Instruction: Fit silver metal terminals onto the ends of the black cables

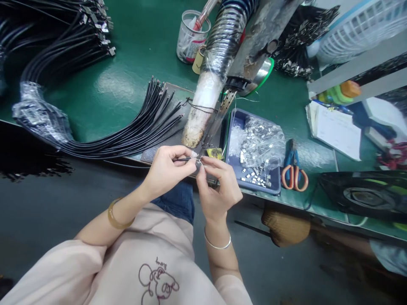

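Left hand: my left hand [165,169] is closed in a pinch on the end of a thin black cable [182,159], holding it level, tip pointing right.
Right hand: my right hand [218,186] is closed too, fingertips nipped round a small metal clip [199,164] right at the cable's tip. I cannot tell whether the clip is already seated on the cable or only touching it.
Where the work sits: cable end and clip meet between my two hands, just off the near edge of the bench, below the nozzle [203,114].
Slip risk: I judge the clip the likeliest thing to go. It is tiny and half hidden by my fingers, so a loosened pinch would drop it into my lap or onto the floor.
Misfit risk: if the cable tip goes in crooked, the clip could bite skew.
Nozzle: it hangs just above my hands, wrapped in film and crusted at its mouth. If it is hot, raising my knuckles could bring them against it.
Cable fan: the bundle [143,127] spreads just left of my left hand; a tug could drag its neighbours off the plate.
Tray: the blue tray [233,169] of loose clips stands just right of my right hand, near the edge; an elbow nudge could spill it.
Scissors: orange-handled scissors [294,171] lie beyond the tray, well clear.
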{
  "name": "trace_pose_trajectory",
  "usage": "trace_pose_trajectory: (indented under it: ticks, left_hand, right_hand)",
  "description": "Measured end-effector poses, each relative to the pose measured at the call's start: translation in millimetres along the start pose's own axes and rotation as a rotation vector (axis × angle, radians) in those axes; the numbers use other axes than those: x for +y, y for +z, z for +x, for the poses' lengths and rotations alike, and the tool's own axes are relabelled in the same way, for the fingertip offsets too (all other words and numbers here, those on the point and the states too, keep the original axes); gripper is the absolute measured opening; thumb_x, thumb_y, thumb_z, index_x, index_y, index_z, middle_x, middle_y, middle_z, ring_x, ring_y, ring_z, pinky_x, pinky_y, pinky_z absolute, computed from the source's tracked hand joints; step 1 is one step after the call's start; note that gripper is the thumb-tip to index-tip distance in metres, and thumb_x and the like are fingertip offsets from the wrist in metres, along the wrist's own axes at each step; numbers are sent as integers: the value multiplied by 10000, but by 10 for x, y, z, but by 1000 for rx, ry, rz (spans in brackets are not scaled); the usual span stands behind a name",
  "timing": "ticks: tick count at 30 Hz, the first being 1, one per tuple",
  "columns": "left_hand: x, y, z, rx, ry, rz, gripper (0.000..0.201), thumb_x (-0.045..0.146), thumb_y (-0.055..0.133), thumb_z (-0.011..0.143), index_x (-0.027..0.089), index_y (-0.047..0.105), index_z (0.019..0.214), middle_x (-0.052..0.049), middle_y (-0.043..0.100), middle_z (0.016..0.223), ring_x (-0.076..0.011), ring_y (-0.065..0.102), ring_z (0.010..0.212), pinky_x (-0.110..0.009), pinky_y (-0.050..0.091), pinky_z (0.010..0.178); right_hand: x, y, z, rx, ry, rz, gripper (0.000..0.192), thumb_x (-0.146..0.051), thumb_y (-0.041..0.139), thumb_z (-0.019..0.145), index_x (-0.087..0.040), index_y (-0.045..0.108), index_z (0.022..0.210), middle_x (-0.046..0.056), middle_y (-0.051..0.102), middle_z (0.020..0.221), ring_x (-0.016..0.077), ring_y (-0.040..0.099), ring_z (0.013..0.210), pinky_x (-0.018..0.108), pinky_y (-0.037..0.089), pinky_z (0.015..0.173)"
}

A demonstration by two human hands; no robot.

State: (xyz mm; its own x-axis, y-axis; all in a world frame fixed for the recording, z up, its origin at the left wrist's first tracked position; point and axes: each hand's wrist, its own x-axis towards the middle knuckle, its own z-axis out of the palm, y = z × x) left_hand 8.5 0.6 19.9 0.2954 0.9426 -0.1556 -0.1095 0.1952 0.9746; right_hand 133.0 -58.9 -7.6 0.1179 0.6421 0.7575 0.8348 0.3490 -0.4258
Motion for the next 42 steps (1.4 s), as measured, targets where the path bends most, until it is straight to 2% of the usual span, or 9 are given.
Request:
trace_pose_trajectory:
  ticks: [5, 15, 21, 25, 34, 42]
  left_hand:
    - [20, 5, -18, 3, 7, 6, 90, 201, 649, 620, 115, 662, 641, 61, 494, 517, -25, 318, 464, -145, 308, 437]
    - [-39, -23, 2, -11, -26, 38, 131, 244, 672, 630, 114, 680, 646, 25, 525, 522, -61, 408, 496, -177, 330, 474]
    - [-32, -21, -20, 5, 32, 99, 131, 237, 671, 657, 107, 693, 654, 33, 491, 511, -47, 330, 481, -178, 268, 459]
    - [-7, -32, -12, -2, 39, 88, 121, 227, 665, 652, 110, 692, 640, 25, 509, 521, -53, 356, 488, -181, 285, 463]
    - [-10, -55, 14, -38, -46, 29, 121, 223, 680, 623, 107, 702, 646, 18, 559, 546, -60, 414, 506, -170, 335, 468]
    - [15, -41, -7, -25, -5, 55, 125, 227, 683, 642, 104, 705, 646, 6, 571, 553, -57, 398, 501, -169, 317, 457]
  right_hand:
    - [-30, -8, 16, 5, 7, 18, 212, -35, 704, 837, -222, 622, 894, 31, 770, 971, 146, 751, 870, 263, 630, 794]
    - [0, -17, -5, -22, 10, 23, 219, -29, 690, 839, -223, 598, 885, 42, 773, 955, 148, 752, 858, 262, 631, 771]
    - [-14, -11, 20, -9, 10, 28, 231, -14, 710, 827, -220, 625, 889, 39, 766, 962, 151, 749, 874, 270, 631, 802]
    - [-29, -12, 17, -9, 17, 37, 229, -20, 708, 828, -225, 617, 877, 42, 763, 977, 147, 747, 881, 265, 641, 793]
    - [-5, -22, 6, -44, -15, 26, 230, -30, 678, 835, -231, 575, 877, 48, 773, 959, 154, 757, 857, 269, 641, 768]
    - [-32, -18, 11, -17, 34, 46, 236, -24, 684, 827, -232, 587, 881, 36, 770, 978, 155, 752, 877, 272, 636, 783]
